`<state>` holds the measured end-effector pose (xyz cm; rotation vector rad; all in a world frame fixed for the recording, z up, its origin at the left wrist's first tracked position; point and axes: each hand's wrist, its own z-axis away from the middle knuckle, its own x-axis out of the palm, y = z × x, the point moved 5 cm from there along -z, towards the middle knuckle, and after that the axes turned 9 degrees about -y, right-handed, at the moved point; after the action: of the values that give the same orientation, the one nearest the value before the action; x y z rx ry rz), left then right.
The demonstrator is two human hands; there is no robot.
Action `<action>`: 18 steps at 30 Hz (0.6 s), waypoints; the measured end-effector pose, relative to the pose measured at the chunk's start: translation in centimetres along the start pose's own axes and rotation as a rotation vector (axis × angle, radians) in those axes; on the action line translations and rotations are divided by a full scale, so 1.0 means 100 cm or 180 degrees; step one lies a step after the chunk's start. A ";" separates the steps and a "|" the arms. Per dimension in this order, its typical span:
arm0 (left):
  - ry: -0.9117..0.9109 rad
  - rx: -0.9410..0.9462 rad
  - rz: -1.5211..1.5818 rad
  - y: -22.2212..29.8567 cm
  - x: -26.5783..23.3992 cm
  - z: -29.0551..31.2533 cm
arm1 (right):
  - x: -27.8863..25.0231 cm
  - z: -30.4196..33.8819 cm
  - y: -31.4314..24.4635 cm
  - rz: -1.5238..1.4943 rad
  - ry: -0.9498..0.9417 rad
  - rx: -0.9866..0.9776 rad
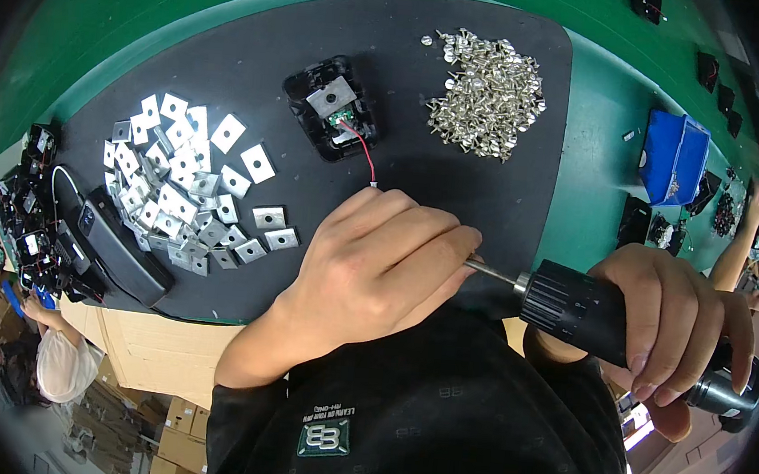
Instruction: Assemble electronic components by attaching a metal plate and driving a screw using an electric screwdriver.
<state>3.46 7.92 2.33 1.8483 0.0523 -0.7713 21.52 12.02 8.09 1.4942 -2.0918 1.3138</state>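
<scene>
Your right hand [672, 318] grips the electric screwdriver [596, 321] closest to you; its bit [488, 270] meets your curled left hand's fingers [424, 240]. A blue bin [675, 158] holds small parts

Top: black short-sleeved fabric shirt [437, 411], filling the frame from about 5 to 7 o'clock, dotted with a faint repeated tone-on-tone pattern.
Badge: small square green-and-white patch [324, 437] with pale lettering above it, on the shirt near 6 o'clock.
Left sleeve: dark cuff edge [247, 389] ending at the upper arm, toward 7 o'clock; forearm below it bare.
Left hand [377, 264]: bare, no glove, ring or watch visible.
Right hand [681, 319]: bare, at 3 to 4 o'clock; nails short and unpainted; wrist out of view.
</scene>
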 end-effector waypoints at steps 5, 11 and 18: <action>0.0107 0.0035 -0.0218 -0.006 0.001 0.002 | -0.001 -0.004 0.001 0.0013 0.0003 0.0123; 0.0141 0.0115 -0.0176 -0.008 0.002 0.007 | 0.000 0.001 0.006 0.0046 0.0212 0.0100; 0.0164 0.0137 -0.0113 -0.008 0.001 0.006 | 0.000 0.001 0.003 0.0086 0.0271 0.0233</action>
<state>2.93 7.70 1.47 1.9126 0.1024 -0.7547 21.36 11.95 7.85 1.4168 -2.0383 1.4523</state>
